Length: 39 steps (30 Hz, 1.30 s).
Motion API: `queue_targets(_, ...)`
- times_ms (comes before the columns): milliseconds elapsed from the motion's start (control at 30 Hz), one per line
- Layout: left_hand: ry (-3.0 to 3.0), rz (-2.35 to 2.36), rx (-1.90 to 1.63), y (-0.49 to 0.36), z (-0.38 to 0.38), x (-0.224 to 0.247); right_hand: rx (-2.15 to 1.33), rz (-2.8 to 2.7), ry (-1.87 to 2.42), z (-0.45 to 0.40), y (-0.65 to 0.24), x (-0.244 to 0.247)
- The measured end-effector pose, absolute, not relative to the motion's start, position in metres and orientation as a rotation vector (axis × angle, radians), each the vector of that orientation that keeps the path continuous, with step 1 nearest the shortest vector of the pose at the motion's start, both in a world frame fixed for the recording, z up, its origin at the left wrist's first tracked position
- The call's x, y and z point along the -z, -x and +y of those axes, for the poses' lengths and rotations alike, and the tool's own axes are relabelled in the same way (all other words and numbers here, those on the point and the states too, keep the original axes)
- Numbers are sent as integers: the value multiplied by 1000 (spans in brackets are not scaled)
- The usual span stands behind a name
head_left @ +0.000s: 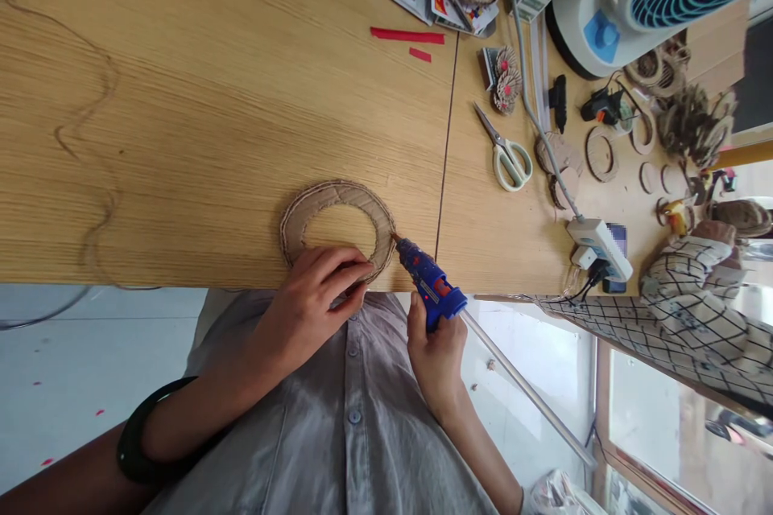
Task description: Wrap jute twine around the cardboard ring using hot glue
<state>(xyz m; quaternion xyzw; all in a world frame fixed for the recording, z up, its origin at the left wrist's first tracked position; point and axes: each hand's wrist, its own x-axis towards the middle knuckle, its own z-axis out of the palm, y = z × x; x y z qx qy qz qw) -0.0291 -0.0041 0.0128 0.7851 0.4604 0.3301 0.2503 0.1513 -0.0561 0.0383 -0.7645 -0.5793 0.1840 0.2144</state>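
A flat cardboard ring [295, 213], with twine along its outer edge, lies at the table's front edge. My left hand [320, 286] grips its near rim, thumb and fingers closed on the cardboard. In my right hand [440, 346] is a blue hot glue gun [428, 278], its nozzle at the ring's right outer edge. Whether the nozzle touches the cardboard I cannot tell. A long clear glue stick [519, 378] sticks out of the gun's back, slanting down to the right.
Scissors [507, 157], a power strip [599, 248] and a fan [634, 8] occupy the right side. Red strips [407, 35] lie toward the back. Loose twine [109, 80] trails along the left. A co-worker's checked sleeve [688, 282] rests at the far right, near several cardboard rings.
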Motion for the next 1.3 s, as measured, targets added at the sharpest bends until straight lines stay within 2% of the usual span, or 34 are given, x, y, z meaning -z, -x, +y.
queue_targets(667,-2148,1293,-825,29,-5,-20,-682,-1470,2085,-66,-156,-42)
queue_targets(1300,-2155,1539,-689,-2,6,-22,-749,-1363,2037,-74,-166,-38)
